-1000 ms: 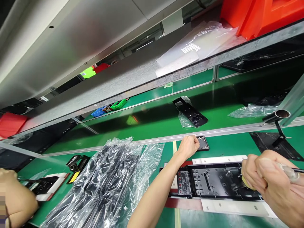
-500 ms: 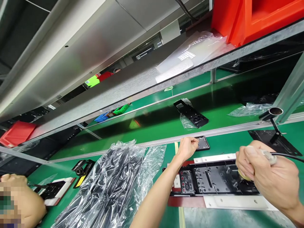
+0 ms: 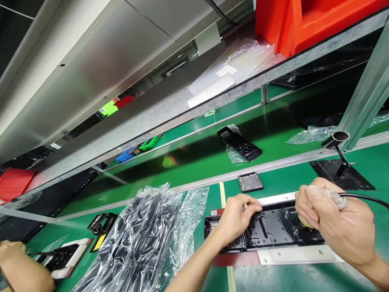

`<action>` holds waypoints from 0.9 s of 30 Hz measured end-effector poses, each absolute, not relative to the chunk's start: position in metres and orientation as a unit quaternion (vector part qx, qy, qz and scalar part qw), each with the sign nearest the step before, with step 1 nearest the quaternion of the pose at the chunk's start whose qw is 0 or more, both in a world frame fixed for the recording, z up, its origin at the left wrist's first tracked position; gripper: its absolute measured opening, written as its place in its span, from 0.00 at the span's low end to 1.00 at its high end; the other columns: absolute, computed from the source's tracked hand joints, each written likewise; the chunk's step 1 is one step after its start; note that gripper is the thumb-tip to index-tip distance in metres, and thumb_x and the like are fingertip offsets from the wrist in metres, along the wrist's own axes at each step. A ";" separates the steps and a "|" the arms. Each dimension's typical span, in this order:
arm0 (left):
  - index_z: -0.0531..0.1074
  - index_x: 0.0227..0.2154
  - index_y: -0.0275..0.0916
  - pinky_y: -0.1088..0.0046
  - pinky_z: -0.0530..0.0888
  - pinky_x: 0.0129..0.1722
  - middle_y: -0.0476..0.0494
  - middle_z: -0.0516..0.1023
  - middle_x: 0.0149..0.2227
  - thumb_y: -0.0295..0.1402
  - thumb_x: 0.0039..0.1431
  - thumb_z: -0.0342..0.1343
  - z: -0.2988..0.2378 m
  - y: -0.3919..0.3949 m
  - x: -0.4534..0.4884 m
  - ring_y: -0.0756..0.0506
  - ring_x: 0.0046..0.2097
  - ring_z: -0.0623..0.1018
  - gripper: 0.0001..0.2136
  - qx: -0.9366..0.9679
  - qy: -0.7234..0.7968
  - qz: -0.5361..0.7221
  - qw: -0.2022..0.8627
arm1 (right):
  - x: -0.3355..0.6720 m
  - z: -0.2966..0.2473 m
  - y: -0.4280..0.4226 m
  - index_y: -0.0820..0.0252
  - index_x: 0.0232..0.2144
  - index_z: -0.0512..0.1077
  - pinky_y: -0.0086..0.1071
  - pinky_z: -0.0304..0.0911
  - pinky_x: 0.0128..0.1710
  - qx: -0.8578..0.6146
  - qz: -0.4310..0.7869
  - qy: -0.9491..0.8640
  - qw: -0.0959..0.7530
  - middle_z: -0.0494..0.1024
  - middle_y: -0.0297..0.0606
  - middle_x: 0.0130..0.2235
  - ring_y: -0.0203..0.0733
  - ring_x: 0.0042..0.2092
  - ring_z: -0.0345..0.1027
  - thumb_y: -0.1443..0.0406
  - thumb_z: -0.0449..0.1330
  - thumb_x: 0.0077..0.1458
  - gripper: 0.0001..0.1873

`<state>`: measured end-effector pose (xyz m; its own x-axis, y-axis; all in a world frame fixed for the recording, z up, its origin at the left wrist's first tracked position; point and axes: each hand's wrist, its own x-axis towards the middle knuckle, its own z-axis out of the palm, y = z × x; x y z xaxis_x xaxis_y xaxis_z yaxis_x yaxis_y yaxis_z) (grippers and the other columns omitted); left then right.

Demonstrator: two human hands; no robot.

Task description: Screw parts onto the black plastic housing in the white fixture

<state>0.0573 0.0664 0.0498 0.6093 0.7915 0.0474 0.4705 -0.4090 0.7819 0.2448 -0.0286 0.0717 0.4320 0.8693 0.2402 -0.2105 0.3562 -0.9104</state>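
Note:
My left hand (image 3: pixel 238 217) hovers over the left part of a long black plastic housing (image 3: pixel 273 233), with thumb and fingertips pinched together. Whatever sits between them is too small to make out. Wrapped in my right hand (image 3: pixel 336 215) is a corded electric screwdriver (image 3: pixel 337 198), pointing down into the housing's right part; its tip is hidden by my fingers. White strips (image 3: pixel 298 256) on a red-brown base border the housing along both long sides. Just behind it lies a small black tray (image 3: pixel 250 182) with many tiny shiny metal pieces, likely screws.
Left of the housing lies a heap of black parts in clear plastic bags (image 3: pixel 136 239). Another person's arm (image 3: pixel 27 267) works at the far left. A black stand with a tube ring (image 3: pixel 340 162) is at the right. Behind, a black panel (image 3: pixel 240 144) rests on the green belt below a shelf.
My left hand has moved from the small tray toward me, over the housing, fingers still pinched. My right hand stays on the screwdriver at about the same spot on the housing.

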 end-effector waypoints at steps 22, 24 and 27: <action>0.80 0.48 0.43 0.65 0.77 0.44 0.44 0.83 0.43 0.33 0.69 0.57 0.011 0.021 0.032 0.43 0.44 0.78 0.09 0.893 0.249 0.252 0.278 | 0.243 0.077 -0.028 0.59 0.22 0.59 0.27 0.49 0.17 -0.438 0.355 -0.373 0.737 0.58 0.30 0.20 0.32 0.21 0.52 0.56 0.63 0.65 0.24; 0.79 0.50 0.43 0.65 0.77 0.43 0.43 0.83 0.44 0.31 0.70 0.56 0.011 0.019 0.029 0.43 0.43 0.77 0.10 0.907 0.240 0.248 0.241 | 0.243 0.076 -0.029 0.59 0.22 0.59 0.27 0.50 0.17 -0.439 0.356 -0.374 0.736 0.58 0.30 0.20 0.32 0.21 0.53 0.56 0.63 0.65 0.24; 0.77 0.52 0.44 0.64 0.77 0.42 0.42 0.82 0.44 0.28 0.70 0.54 0.006 0.017 0.027 0.43 0.43 0.77 0.12 0.927 0.236 0.227 0.184 | 0.244 0.076 -0.029 0.59 0.22 0.59 0.27 0.49 0.17 -0.436 0.357 -0.375 0.736 0.57 0.30 0.20 0.32 0.21 0.52 0.56 0.63 0.65 0.24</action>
